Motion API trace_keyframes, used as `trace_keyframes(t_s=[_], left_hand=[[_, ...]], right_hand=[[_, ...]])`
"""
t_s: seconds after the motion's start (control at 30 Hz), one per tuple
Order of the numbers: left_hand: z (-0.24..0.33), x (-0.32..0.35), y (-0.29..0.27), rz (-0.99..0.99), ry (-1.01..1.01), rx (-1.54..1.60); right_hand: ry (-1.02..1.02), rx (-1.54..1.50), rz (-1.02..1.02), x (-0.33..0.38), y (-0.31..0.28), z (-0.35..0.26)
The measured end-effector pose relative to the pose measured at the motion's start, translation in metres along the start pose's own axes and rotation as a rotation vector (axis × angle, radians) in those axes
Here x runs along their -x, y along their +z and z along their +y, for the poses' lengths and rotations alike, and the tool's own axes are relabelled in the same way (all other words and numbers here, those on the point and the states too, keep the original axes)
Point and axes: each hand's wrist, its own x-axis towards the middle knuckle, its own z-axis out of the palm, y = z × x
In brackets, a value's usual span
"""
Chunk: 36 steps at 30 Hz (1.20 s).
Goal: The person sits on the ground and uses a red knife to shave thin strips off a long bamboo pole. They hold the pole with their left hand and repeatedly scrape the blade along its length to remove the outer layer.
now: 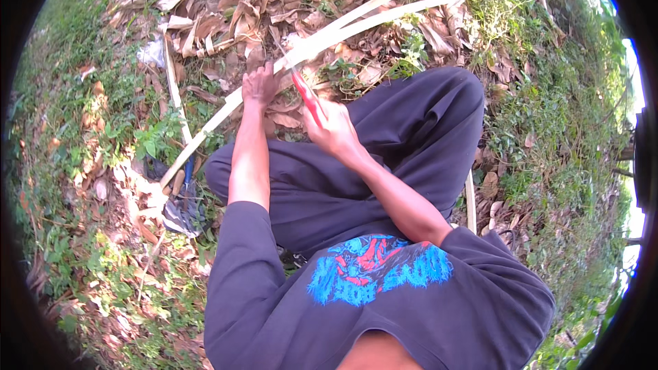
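1. A person in a dark shirt and dark trousers sat on leafy ground, legs folded.
2. The right hand was wrapped firmly around a red-handled tool, its tip pointing up and away from the body, at the pale strip.
3. The left hand lay over that strip just beside the tool, fingers bent across it; how tightly they pressed could not be told.
4. The long strip slanted beyond the knees, from lower left to upper right, forking toward its far end.
5. Brown leaves lay beyond the strip, with clear plastic to the left.
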Motion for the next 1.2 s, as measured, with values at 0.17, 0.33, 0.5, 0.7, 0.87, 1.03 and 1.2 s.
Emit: trace_keyframes(t_s=[0.17,0.33,0.5,0.7,0.87,1.03,1.2], left_hand=[[0.002,-0.014,-0.001,-0.010,-0.021,-0.002],[-0.007,-0.018,0.006,-0.056,0.025,-0.004],[-0.011,-0.015,0.010,-0.064,-0.011,-0.022],[-0.006,-0.020,0.009,-0.066,-0.024,0.027],[-0.015,-0.020,0.010,-0.075,0.029,0.053],[0.002,-0.013,0.001,-0.077,0.051,-0.035],[-0.006,-0.018,0.004,-0.042,0.041,0.014]], right_hand=[[-0.088,-0.030,0.009,0.014,-0.031,0.004],[0.042,0.075,-0.046,-0.059,0.017,0.028],[-0.018,0.023,-0.013,-0.007,-0.011,0.017],[0.060,-0.062,-0.028,-0.012,-0.034,0.009],[0.109,0.010,-0.047,-0.057,0.012,0.027],[0.093,0.007,-0.018,-0.012,-0.004,0.020],[0.087,-0.059,-0.032,-0.015,-0.019,0.015]])
